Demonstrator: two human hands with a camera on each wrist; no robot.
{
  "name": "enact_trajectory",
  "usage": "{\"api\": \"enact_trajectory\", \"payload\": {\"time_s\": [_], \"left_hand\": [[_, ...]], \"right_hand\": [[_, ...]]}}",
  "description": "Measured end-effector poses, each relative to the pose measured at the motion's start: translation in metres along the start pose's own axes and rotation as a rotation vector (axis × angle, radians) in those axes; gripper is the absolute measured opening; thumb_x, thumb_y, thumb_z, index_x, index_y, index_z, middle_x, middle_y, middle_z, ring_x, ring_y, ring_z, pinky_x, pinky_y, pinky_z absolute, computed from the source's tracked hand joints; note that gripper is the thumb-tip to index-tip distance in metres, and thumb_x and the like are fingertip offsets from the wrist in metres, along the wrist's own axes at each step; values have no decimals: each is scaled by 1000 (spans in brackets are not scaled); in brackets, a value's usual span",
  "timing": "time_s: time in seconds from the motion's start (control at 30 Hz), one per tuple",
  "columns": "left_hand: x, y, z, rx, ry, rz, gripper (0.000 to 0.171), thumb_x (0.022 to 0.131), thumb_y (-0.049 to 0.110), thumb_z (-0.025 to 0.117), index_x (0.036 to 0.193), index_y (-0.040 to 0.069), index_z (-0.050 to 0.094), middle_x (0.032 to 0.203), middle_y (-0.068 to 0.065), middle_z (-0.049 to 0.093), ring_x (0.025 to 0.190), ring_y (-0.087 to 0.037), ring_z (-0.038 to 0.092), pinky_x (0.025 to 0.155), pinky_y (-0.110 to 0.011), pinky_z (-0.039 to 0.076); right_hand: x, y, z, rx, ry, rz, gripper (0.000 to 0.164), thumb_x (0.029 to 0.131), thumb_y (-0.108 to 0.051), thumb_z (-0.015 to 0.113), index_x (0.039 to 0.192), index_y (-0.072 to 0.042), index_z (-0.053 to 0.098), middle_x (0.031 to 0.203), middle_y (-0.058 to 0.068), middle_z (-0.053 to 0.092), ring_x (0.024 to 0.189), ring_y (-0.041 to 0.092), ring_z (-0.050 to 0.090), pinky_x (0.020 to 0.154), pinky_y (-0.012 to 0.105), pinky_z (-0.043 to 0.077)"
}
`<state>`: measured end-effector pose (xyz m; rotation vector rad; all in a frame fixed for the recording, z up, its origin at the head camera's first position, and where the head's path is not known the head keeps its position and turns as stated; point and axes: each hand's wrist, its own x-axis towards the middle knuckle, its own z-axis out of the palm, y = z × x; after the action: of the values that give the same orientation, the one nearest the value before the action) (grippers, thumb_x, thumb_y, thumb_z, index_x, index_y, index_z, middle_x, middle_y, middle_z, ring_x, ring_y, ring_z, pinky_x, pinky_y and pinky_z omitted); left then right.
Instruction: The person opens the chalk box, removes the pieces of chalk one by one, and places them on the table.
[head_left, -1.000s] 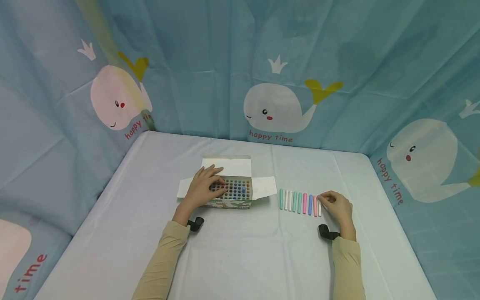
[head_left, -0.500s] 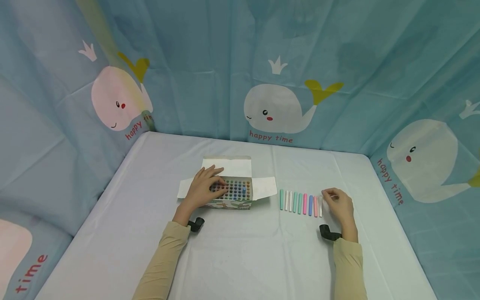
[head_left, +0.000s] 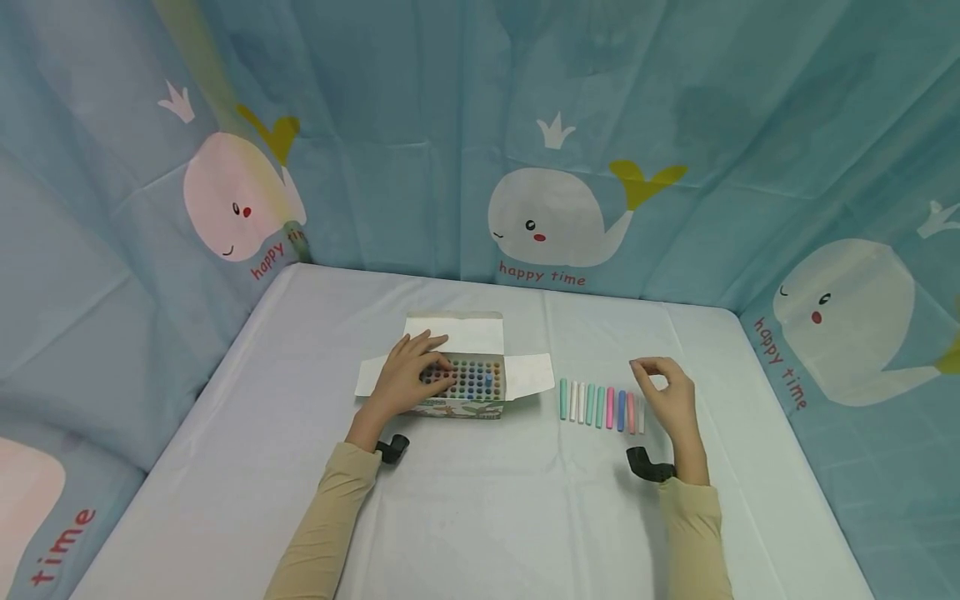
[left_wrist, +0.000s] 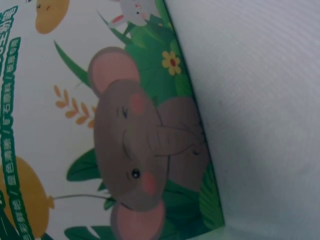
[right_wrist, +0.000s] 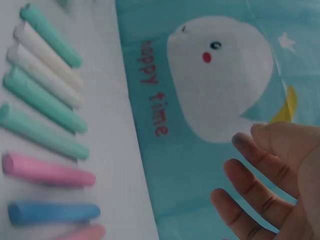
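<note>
An open cardboard box (head_left: 457, 409) with printed animals holds several coloured chalks standing upright. One blue chalk (head_left: 488, 380) rises above the rest. My left hand (head_left: 405, 375) rests over the left part of the box, thumb and forefinger bent above the chalk tops; the left wrist view has only the box's printed side (left_wrist: 130, 140), no fingers. Several chalk sticks lie in a row to the right, among them a pink chalk (head_left: 611, 407) and a blue chalk (right_wrist: 55, 213). My right hand (head_left: 671, 396) hovers over the row's right end, thumb near forefinger, holding nothing.
The box's flaps are spread, one right flap (head_left: 528, 376) reaching towards the chalk row. A white cloth (head_left: 480, 500) covers the table. Blue whale-print curtains (head_left: 420, 183) enclose its back and sides.
My right hand first draws back from the white chalk at the row's right end, then lifts and shifts slightly left. My left hand and the box stay put.
</note>
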<state>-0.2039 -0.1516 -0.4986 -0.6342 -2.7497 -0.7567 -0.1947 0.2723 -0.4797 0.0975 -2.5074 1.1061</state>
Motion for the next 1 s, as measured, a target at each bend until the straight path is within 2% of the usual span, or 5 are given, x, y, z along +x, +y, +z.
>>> {"api": "enact_trajectory", "payload": {"time_s": [0.27, 0.47, 0.7, 0.83, 1.0], "left_hand": [[0, 3, -2, 0, -6, -12, 18, 81, 42, 69, 90, 27, 67, 141, -2, 45, 139, -28, 26, 122, -44, 8], [0, 3, -1, -7, -5, -12, 20, 81, 42, 69, 90, 25, 68, 141, -2, 44, 139, -28, 26, 122, -44, 7], [-1, 2, 0, 2, -4, -11, 19, 82, 43, 68, 89, 26, 68, 142, -3, 44, 139, -28, 25, 122, -43, 7], [-1, 1, 1, 3, -5, -13, 19, 82, 44, 68, 89, 27, 67, 142, -2, 44, 139, -28, 26, 122, -43, 7], [-1, 2, 1, -1, -5, -14, 19, 82, 45, 67, 89, 27, 67, 142, -1, 44, 139, -27, 26, 122, -42, 6]], "right_hand": [[0, -25, 29, 111, -63, -125, 14, 89, -18, 64, 94, -6, 67, 98, 9, 63, 93, 25, 57, 89, 49, 48], [-2, -44, 52, 151, -117, -211, 11, 88, -16, 64, 94, -7, 68, 99, 8, 62, 95, 24, 57, 86, 42, 51], [-2, -68, 77, 196, -152, -304, 7, 86, -13, 67, 90, -9, 69, 103, 8, 60, 101, 27, 55, 89, 46, 48], [-4, -81, 91, 183, -180, -350, 8, 86, -16, 68, 93, -13, 70, 106, 6, 59, 102, 25, 53, 89, 46, 46], [-8, -94, 106, 107, -200, -428, 13, 83, -20, 71, 95, -16, 70, 108, 5, 59, 100, 26, 53, 91, 52, 43]]}}
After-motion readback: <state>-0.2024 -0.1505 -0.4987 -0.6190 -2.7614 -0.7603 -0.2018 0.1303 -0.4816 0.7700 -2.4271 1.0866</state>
